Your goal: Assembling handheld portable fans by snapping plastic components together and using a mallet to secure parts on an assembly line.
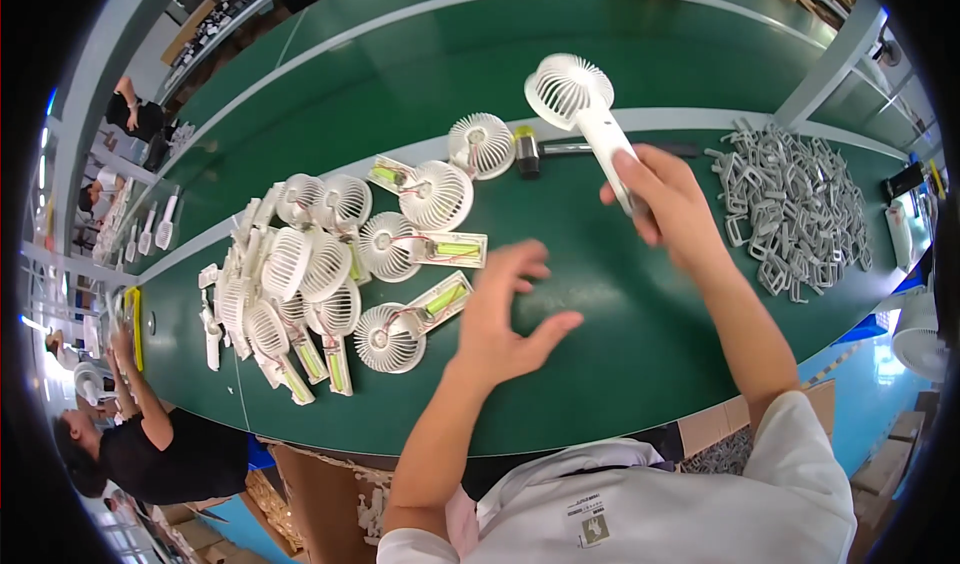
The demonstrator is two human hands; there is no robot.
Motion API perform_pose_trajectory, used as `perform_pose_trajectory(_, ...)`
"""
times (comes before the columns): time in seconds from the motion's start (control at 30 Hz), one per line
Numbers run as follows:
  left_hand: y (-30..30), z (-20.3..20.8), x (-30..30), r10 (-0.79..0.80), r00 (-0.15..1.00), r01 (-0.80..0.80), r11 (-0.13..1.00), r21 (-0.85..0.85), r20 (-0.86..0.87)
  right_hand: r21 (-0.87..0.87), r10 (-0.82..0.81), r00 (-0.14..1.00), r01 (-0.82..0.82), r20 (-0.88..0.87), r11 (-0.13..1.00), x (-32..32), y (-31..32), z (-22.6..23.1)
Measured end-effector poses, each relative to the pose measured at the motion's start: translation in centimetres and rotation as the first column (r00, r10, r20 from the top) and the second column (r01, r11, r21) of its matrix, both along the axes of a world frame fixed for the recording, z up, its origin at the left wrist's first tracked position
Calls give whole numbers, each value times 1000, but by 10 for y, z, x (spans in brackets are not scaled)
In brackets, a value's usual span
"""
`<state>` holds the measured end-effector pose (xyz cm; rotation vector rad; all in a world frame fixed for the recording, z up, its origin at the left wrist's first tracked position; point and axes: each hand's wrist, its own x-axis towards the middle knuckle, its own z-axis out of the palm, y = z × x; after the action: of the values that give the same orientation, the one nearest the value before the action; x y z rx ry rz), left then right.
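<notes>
A white handheld fan is raised over the green table, its round cage up and its handle down. My right hand is closed around the lower part of that handle. My left hand hovers over the table with fingers and thumb spread, holding nothing. Nearest to it are two opened fan halves, one with a light-green cell in its handle and a similar fan half below. Further left, a heap of white fan housings shows more green cells and red wires.
Grey loop-shaped plastic parts are piled at the right. A small black-and-yellow object and a dark bar lie by the table's raised rail. Another person works at the left end. Cardboard boxes stand below the near edge.
</notes>
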<state>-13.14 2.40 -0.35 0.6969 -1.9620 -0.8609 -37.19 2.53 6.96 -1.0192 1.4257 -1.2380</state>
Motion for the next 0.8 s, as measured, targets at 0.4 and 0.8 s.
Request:
perform_pose_trajectory(0.4, 11, -20, -12, -107, 994, 107, 994, -15, 30, -274, -351, 733, 229, -583, 934, -6, -202, -47)
perform_pose_trajectory(0.8, 5, 1, -12, -4, 998, 17, 976, -215, 62, -408, -480, 420, 253, -770, 877, -120, 50, 1)
